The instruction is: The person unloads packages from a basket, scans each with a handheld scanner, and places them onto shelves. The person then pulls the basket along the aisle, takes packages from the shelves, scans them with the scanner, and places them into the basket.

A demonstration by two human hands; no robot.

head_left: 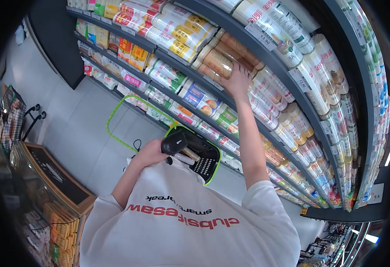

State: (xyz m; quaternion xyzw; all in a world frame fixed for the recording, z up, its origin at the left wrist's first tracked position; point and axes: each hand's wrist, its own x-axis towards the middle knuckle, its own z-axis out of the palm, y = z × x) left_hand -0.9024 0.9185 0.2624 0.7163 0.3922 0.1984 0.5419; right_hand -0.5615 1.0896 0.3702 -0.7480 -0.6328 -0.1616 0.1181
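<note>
My right hand (238, 81) reaches up to the shelf and lies over a brown cylindrical package (215, 60) with a patterned wrapper. Its fingers rest apart on the packages there, and whether they grip one cannot be made out. In my left hand (152, 152) is a black handheld scanner (174, 142), held in front of my white shirt. Just beyond the scanner, a black basket (213, 153) with a green rim stands low beside the shelves. A few packages (189, 153) lie inside it, partly hidden by the scanner.
Curved grey shelves (266, 38) with price tags carry several rows of cylindrical packages. At the left is a wood-framed display case (77, 196). A plaid trolley bag (12, 111) with black wheels stands on the grey tiled floor (79, 129).
</note>
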